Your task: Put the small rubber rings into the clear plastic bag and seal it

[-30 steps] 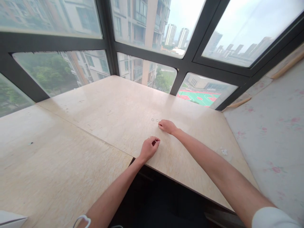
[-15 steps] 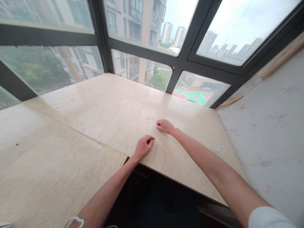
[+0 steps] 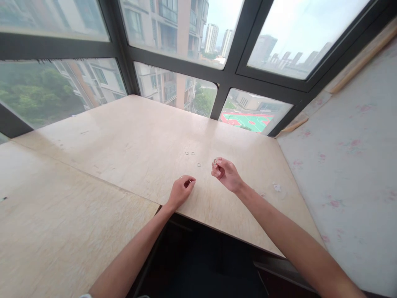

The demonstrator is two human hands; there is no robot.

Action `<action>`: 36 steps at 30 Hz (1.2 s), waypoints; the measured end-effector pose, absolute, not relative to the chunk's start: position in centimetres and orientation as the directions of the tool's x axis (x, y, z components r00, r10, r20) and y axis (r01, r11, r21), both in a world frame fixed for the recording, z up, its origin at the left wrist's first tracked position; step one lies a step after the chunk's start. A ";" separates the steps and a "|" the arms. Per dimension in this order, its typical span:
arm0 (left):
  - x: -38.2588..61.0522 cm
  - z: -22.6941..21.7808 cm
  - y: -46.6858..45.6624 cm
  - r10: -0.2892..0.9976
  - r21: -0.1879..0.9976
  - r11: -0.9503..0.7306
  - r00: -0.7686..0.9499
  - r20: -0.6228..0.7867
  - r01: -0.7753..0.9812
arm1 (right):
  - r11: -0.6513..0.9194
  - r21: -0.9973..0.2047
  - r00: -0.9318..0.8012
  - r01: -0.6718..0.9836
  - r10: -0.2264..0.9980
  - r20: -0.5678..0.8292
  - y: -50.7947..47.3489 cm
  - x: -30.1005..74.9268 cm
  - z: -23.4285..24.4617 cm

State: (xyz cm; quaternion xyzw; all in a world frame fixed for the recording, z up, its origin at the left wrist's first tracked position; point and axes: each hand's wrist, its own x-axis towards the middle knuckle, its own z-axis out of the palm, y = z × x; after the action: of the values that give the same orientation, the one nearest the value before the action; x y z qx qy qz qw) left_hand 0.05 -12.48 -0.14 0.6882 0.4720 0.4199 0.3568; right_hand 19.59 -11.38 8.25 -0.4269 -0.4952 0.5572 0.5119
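Between the thumb and fingertips of my right hand (image 3: 228,174) is a small thin metal ring (image 3: 215,161), raised a little over the tabletop. Two similar rings, a left one (image 3: 186,153) and a right one (image 3: 192,153), lie flat side by side on the pale table. A third loose ring (image 3: 199,165) lies nearer to me, between both hands. My left hand (image 3: 180,192) rests by the table's front edge, its fingers curled and thumb closed toward them. Whatever it may hold is hidden. A thin band shows on one of its fingers.
The marbled tabletop (image 3: 93,215) has a seam running across its left part. A small white scrap (image 3: 277,188) lies to the right of my right forearm. Dark window frames (image 3: 173,68) border the far side, and a flowered wall (image 3: 347,174) stands at right.
My right hand has lifted and turned, bringing a pinched ring into sight. A third ring now shows on the table near it. My left hand keeps its pose; the view has shifted slightly.
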 end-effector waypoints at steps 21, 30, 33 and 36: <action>0.6 0.3 -12.0 0.993 0.931 -0.114 0.065 0.097 0.348 | -0.219 -0.946 0.336 0.241 0.933 -0.130 -26.4 36.9 6.1; 1.1 0.5 -12.2 0.998 0.948 -0.054 -0.023 0.064 0.314 | -0.146 -0.673 0.246 0.726 0.968 0.056 -26.1 38.0 4.6; 1.2 0.6 -12.2 0.996 0.951 -0.051 -0.054 0.071 0.306 | -0.146 -0.657 0.291 0.739 0.949 0.118 -26.0 38.1 4.1; 1.3 0.9 -12.1 0.994 0.957 -0.039 -0.086 0.066 0.286 | -0.123 -0.703 0.344 0.701 0.921 0.182 -26.6 38.4 3.7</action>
State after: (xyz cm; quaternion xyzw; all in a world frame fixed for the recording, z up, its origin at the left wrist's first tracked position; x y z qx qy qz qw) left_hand 1.25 -12.13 0.90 0.5553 0.5763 0.4593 0.3855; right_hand 38.37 -26.56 3.70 -0.7340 -0.5524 0.1506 0.3654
